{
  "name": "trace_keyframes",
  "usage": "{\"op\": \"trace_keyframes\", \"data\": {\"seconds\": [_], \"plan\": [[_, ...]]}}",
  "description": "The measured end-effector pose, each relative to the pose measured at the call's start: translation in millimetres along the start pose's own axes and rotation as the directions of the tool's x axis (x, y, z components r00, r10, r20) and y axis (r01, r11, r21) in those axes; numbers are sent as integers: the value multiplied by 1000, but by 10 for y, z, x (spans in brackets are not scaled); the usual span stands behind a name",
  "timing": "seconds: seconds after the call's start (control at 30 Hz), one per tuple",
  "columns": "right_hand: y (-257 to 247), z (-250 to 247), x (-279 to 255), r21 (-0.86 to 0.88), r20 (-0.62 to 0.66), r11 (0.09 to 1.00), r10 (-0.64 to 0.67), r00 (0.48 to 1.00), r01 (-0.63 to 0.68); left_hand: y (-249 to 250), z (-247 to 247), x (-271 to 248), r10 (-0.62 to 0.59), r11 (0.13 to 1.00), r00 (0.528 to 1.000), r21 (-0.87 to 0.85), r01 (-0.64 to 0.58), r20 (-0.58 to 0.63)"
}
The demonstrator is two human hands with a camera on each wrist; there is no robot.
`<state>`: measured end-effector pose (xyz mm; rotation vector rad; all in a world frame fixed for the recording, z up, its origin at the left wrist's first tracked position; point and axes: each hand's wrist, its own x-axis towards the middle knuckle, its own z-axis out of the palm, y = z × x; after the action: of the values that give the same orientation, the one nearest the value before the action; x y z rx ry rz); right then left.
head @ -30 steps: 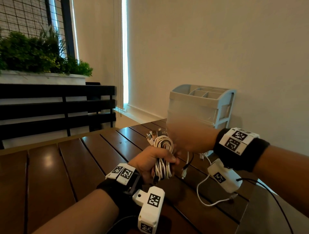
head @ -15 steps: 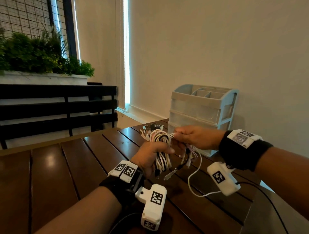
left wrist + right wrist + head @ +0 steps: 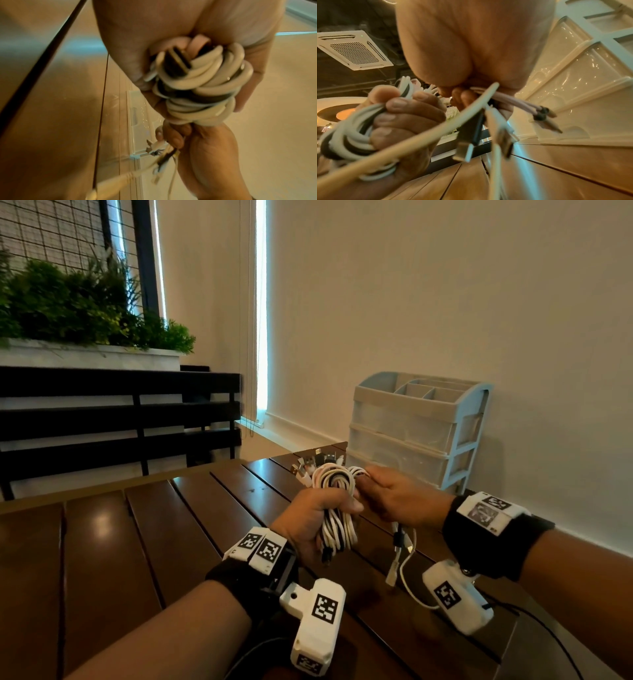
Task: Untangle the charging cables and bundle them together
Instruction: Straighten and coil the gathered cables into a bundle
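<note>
While both the left hand [image 3: 310, 520] and right hand [image 3: 399, 498] grip the cable bundle [image 3: 337, 508], the drawer organizer [image 3: 416, 433] stands behind.

The middle of the cable bundle [image 3: 337, 508] is covered by the fingers of the left hand [image 3: 313, 520], so the number of cables cannot be counted. The strands pinched in the right hand [image 3: 399, 498] are hidden inside the grip. In the left wrist view, the hanging plugs [image 3: 164, 155] are blurred; their types perhaps differ. The worktop [image 3: 137, 542] is cut off at the frame's bottom edge.
</note>
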<state>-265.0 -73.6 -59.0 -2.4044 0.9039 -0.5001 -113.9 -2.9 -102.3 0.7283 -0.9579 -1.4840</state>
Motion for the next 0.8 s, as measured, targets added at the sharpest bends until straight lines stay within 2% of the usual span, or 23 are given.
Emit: {"op": "trace_keyframes", "data": {"seconds": [0.13, 0.23, 0.33, 0.53, 0.7, 0.8], "plan": [[-98, -18, -37, 62, 17, 998, -2, 1000, 1, -11, 59, -31, 21, 998, 999, -55, -18, 50], [-91, -84, -37, 182, 104, 983, -18, 994, -1, 4, 16, -31, 7, 995, 999, -100, -1, 54], [-64, -79, -46, 141, 189, 990, -16, 982, -11, 22, -31, -33, -31, 993, 999, -116, 34, 31], [13, 158, 12, 21, 20, 1000, -16, 1000, 16, 23, 2, -48, -15, 994, 1000, -112, 15, 6], [-99, 117, -3, 99, 74, 995, -30, 997, 22, 30, -12, -60, 21, 991, 999, -136, -14, 46], [-103, 90, -47, 51, 23, 997, -51, 998, 50, -31, -16, -35, 50, 988, 997, -151, -40, 65]]}}
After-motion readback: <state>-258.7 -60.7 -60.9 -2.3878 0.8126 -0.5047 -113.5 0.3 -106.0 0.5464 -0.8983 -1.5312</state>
